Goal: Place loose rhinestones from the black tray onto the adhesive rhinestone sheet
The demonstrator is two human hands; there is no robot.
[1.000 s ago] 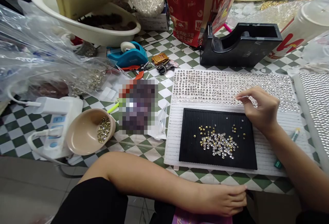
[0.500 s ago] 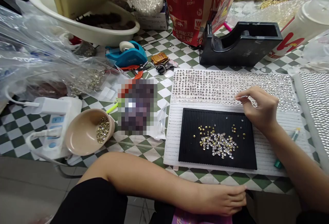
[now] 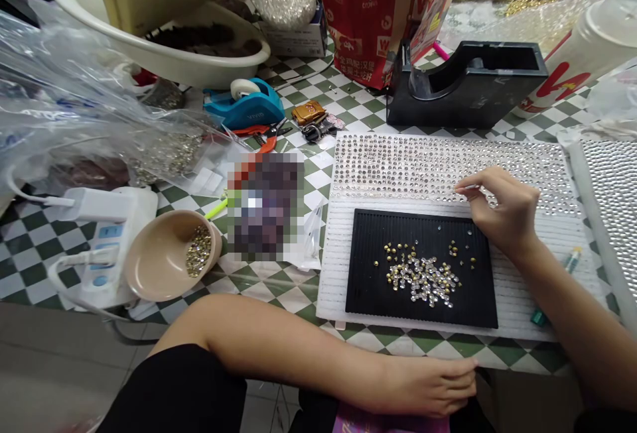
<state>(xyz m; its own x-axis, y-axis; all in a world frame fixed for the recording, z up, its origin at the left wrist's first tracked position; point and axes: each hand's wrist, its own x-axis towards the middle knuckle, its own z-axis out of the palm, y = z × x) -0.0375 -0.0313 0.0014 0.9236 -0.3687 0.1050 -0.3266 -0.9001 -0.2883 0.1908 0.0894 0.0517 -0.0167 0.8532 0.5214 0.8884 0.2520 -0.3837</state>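
Note:
My right hand (image 3: 502, 211) hovers over the white grooved board (image 3: 338, 274), fingers pinched on a thin pick tool whose tip touches the lowest filled row of rhinestones (image 3: 428, 164). Just below it lies a black ridged tray (image 3: 368, 287) with a loose pile of rhinestones (image 3: 423, 277). My left hand (image 3: 428, 386) rests below the table's front edge on my lap, fingers stretched out flat and together, holding nothing, beside a pink item.
A beige bowl (image 3: 154, 267) of rhinestones and a white power strip (image 3: 107, 247) sit at left. Plastic bags, a blue tape dispenser (image 3: 246, 105), a black tape dispenser (image 3: 468, 81), a red bag (image 3: 378, 8) and a white cup (image 3: 582, 55) crowd the back. Another filled board (image 3: 614, 201) lies at right.

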